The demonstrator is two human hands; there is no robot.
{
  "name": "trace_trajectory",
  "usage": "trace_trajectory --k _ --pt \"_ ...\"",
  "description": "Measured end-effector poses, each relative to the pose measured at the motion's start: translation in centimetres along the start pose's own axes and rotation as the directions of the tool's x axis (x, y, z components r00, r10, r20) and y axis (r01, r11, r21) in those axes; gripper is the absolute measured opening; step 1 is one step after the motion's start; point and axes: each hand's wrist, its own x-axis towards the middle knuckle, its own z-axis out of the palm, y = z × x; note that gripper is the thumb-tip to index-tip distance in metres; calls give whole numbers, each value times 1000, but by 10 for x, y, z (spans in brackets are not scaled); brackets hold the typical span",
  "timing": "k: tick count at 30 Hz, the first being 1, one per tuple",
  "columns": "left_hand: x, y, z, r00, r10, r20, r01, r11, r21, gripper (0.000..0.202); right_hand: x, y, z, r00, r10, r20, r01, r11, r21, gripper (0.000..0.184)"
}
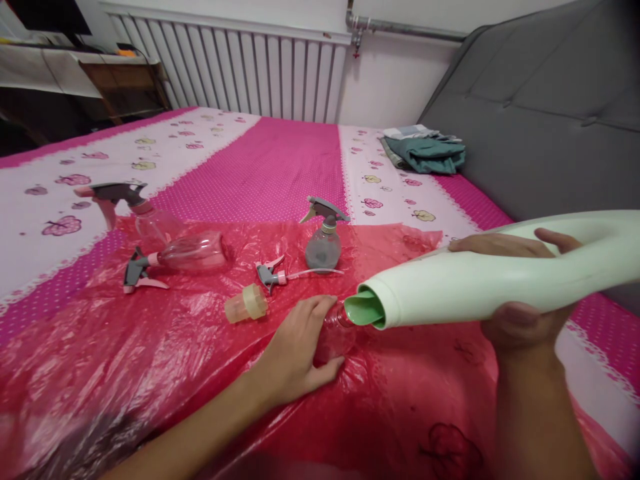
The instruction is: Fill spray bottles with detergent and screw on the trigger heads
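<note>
My left hand [305,350] is closed round a small clear pink bottle [334,337] without a top, standing on a red plastic sheet [190,373]. My right hand [520,313] grips a large pale green detergent jug [440,287], tipped almost level. Its green spout [364,308] rests at or just over the bottle's mouth; no liquid can be made out between them. Beyond the bottle lies a loose grey and pink spray head [273,275] with its tube. A translucent yellowish cap [247,304] lies on its side left of my left hand.
Behind the loose spray head stands a small clear spray bottle [323,248]. Two pink spray bottles lie at the left, one nearer [195,253] and one behind [153,223]. Folded clothes [425,150] sit on the bed by the grey headboard [540,100]. A radiator [240,67] lines the wall.
</note>
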Motion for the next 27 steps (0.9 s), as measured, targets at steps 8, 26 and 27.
trace_trajectory --k 8,26,27 --pt "-1 -1 0 1000 -13 -1 13 1000 -18 88 -1 0 0 1000 -3 19 3 1000 -6 81" --pt "-1 0 -1 1000 -7 0 7 1000 -17 90 -2 2 -1 1000 -2 22 3 1000 -25 86" --pt "-1 0 -1 1000 -6 0 6 1000 -16 90 -2 2 -1 1000 -4 17 4 1000 -25 86"
